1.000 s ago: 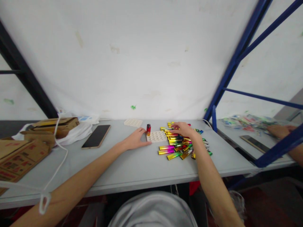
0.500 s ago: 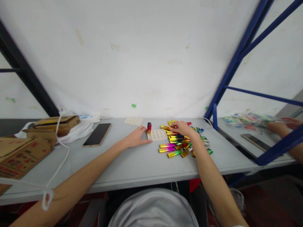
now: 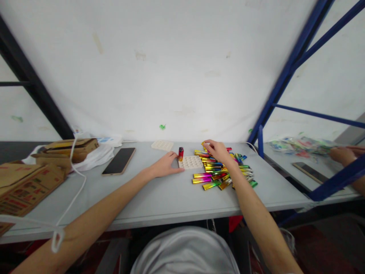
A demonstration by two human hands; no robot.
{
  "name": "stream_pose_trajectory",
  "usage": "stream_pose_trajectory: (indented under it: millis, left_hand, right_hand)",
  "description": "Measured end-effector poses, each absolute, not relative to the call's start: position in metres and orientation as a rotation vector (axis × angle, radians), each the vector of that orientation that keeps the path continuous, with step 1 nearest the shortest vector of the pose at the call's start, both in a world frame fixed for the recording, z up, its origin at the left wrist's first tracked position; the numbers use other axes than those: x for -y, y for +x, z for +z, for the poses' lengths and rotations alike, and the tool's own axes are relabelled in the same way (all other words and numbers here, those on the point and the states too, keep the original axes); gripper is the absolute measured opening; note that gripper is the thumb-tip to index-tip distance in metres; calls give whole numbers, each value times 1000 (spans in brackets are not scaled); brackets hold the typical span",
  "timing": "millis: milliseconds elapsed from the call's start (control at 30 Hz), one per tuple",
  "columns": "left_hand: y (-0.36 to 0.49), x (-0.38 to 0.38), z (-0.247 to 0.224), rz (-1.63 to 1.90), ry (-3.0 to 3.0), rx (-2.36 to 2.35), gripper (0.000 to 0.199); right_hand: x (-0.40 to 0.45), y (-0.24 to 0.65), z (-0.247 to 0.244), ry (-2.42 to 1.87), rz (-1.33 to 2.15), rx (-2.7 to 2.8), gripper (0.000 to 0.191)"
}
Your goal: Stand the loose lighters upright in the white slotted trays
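Note:
A small white tray [image 3: 193,163] with rows of holes lies on the table in front of me. One red lighter [image 3: 181,153] stands upright at its back left corner. My left hand [image 3: 164,166] rests at the tray's left edge, thumb and fingers spread apart around that corner. Over the back of a pile of shiny lighters [image 3: 212,176] in gold, green and magenta, my right hand [image 3: 218,150] pinches a gold lighter [image 3: 203,144]. Part of the pile is hidden under my right hand and forearm.
Behind the first tray lies a second white tray [image 3: 162,145]. A phone [image 3: 119,161] and cardboard boxes [image 3: 31,182] are to the left, with a white cable [image 3: 81,186]. On the right, a blue metal frame [image 3: 285,83] stands before another person's hand [image 3: 342,155].
My right hand has risen slightly from the pile, up and back, with a gold lighter in its fingertips. My left hand stays at the tray.

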State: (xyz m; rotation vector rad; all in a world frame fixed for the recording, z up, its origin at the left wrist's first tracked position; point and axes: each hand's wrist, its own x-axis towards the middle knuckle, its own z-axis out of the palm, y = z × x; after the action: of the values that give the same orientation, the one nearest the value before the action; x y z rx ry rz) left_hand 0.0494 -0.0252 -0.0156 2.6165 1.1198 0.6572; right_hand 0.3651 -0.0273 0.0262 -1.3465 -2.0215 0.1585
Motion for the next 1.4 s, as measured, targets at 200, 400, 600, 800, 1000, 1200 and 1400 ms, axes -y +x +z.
stream_pose_trajectory:
  millis: [200, 400, 600, 800, 1000, 1200, 1400]
  left_hand:
    - [50, 25, -15, 661, 2612, -1119, 63]
    - [49, 24, -17, 670, 2604, -1112, 63]
    - [49, 24, -17, 675, 2599, -1102, 62]
    - [48, 24, -17, 702, 2595, -1078, 61]
    - [49, 25, -18, 694, 2612, -1088, 63]
    - [49, 24, -19, 688, 2608, -1085, 65]
    - [50, 25, -18, 705, 2592, -1074, 64]
  right_hand:
    - [19, 339, 11, -1159, 275, 1865, 45]
    - [19, 326, -1, -1163, 424, 1753, 49]
    - [22, 316, 0, -1084, 634, 1626, 45]
    - [28, 305, 5, -1079, 761, 1685, 68]
    - [41, 292, 10, -956, 973, 1736, 66]
    - [40, 282, 1, -1017, 1129, 1565, 58]
    - [44, 283, 3, -1158, 772, 1645, 64]
